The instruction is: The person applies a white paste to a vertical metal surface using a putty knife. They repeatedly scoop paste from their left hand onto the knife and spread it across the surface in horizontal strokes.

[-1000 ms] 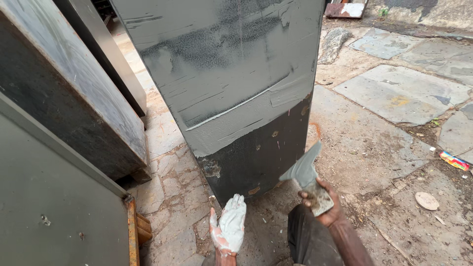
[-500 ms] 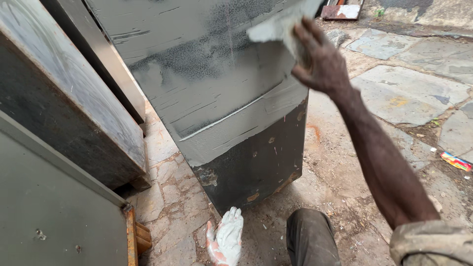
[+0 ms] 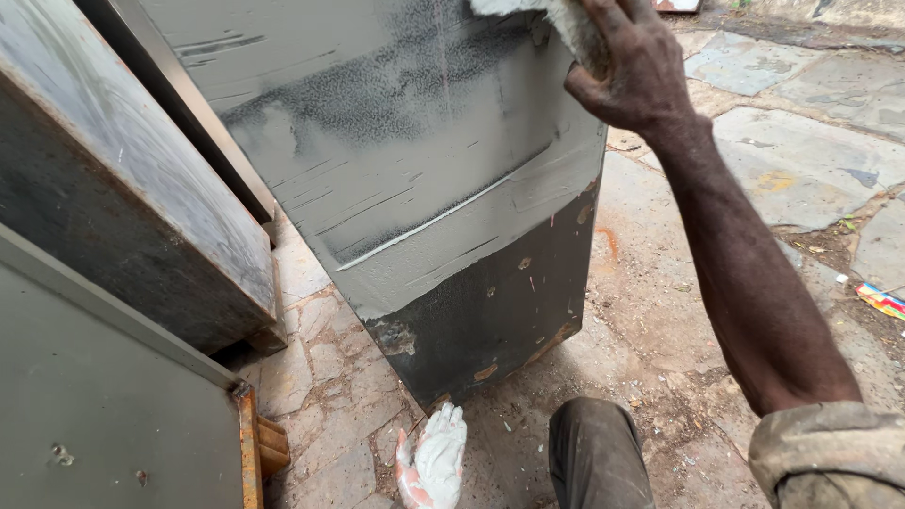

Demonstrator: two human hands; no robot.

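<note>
Metal cabinet (image 3: pixel 424 188): top coated w/ matt grey putty, streaky, rough; bare btm dark, chipped. Putty knife (image 3: pixel 556 19) caked pale grey. Stone floor (image 3: pixel 782 170) rough, dusty. Glove (image 3: pixel 436 462) white, putty-smeared.

You stand outdoors in even daylight on irregular stone paving (image 3: pixel 801 160) with dirt-filled joints. Grey metal panels (image 3: pixel 104 415) lean at your left, and a small coloured wrapper (image 3: pixel 881 300) lies at right.

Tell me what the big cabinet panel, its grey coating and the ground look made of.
Cabinet panel: likely sheet metal, dark, with rusty chips at the bottom edge. Grey coating: matte putty or filler, streaked with scraper lines and one ridge. Ground: irregular flat stone slabs, dusty.
</note>
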